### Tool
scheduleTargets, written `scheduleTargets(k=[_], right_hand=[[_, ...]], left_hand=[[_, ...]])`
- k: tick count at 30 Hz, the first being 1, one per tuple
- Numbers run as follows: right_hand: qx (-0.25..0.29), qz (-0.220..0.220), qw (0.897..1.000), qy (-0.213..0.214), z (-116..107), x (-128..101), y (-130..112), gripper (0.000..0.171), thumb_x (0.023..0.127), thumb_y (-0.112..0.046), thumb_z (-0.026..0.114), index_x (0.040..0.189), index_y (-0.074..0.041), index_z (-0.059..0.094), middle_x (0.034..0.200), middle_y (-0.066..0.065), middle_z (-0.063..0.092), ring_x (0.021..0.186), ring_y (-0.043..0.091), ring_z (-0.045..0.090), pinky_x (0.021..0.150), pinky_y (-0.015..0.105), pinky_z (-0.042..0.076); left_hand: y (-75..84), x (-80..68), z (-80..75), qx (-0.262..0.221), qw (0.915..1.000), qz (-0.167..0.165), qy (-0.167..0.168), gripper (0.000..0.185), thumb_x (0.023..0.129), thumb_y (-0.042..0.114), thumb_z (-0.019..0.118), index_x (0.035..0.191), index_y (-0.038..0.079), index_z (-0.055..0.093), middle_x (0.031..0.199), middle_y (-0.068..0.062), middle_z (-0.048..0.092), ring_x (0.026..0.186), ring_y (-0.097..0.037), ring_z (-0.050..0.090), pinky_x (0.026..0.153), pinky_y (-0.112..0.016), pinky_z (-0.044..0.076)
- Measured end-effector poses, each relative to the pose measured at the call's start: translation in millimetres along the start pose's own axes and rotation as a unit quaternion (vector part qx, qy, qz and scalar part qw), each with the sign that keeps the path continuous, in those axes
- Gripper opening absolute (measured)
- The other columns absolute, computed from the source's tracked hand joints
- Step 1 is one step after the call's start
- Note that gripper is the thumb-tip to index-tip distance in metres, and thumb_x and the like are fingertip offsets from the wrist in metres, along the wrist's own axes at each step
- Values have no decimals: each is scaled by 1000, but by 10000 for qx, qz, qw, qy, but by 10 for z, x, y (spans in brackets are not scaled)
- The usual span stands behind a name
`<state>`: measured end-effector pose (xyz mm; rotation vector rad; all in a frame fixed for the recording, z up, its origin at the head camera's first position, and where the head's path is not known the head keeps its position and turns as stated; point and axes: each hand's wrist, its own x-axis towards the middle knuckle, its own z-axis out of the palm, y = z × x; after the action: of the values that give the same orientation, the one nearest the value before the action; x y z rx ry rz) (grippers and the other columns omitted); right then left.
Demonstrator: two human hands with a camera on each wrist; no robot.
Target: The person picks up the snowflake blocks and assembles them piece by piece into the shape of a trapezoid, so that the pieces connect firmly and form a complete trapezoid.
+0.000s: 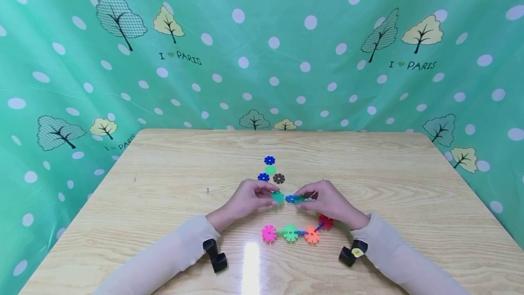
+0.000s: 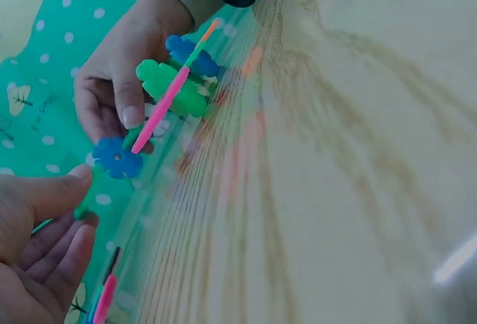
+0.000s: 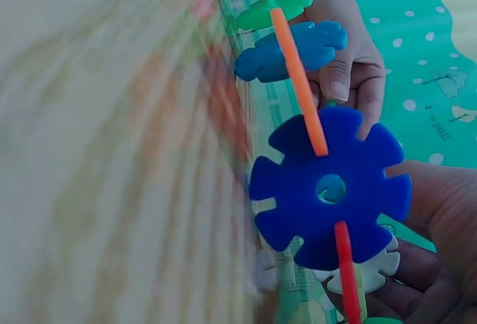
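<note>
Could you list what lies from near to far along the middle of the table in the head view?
Chain of joined discs → green disc in the left hand → brown disc → far blue disc.

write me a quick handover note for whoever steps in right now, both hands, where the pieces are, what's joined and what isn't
Left hand: pinches a green snowflake disc just above the table.
Right hand: holds a blue disc beside it; the two look almost touching, whether they are slotted together cannot be told.
Done: a joined chain of pink, green, orange and red discs curves on the table below the hands.
Left: four loose discs lie flat behind the hands, two blue, one green, one dark.
</note>
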<state>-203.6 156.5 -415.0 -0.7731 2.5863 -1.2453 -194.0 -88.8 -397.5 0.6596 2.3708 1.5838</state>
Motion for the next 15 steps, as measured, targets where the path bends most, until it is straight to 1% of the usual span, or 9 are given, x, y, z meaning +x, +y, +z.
scheduleTargets(k=[4, 8, 12, 15], right_hand=[[12, 16, 10000, -14, -2, -1, -3, 18, 80, -19, 76, 96, -13, 74, 90, -4, 71, 74, 10, 59, 66, 23, 52], [3, 8, 10000, -19, -5, -1, 3, 17, 80, -18, 76, 96, -13, 74, 89, -5, 71, 74, 10, 59, 66, 23, 52], [13, -22, 10000, -22, -6, 1, 0, 17, 80, -18, 76, 96, -13, 74, 89, -4, 71, 74, 10, 59, 66, 23, 52], [45, -60, 10000, -23, -4, 5, -2, 17, 80, -18, 76, 95, -12, 74, 90, -4, 71, 74, 9, 59, 66, 24, 52]], left_hand=[[-152, 61, 41, 7, 10000, -66, 74, 31, 79, 1, 73, 109, -3, 67, 100, -16, 68, 87, -22, 64, 73, -19, 53], [-296, 115, 82, -31, 9999, 31, 139, 31, 78, 3, 74, 108, 0, 68, 99, -13, 69, 86, -20, 64, 72, -20, 54], [-334, 138, 108, -58, 9998, 167, 102, 31, 77, 6, 76, 106, 2, 69, 98, -10, 70, 84, -17, 65, 72, -21, 54], [-332, 145, 121, -55, 9998, 192, 85, 31, 77, 8, 77, 106, 3, 69, 97, -8, 70, 84, -15, 64, 73, -21, 54]])
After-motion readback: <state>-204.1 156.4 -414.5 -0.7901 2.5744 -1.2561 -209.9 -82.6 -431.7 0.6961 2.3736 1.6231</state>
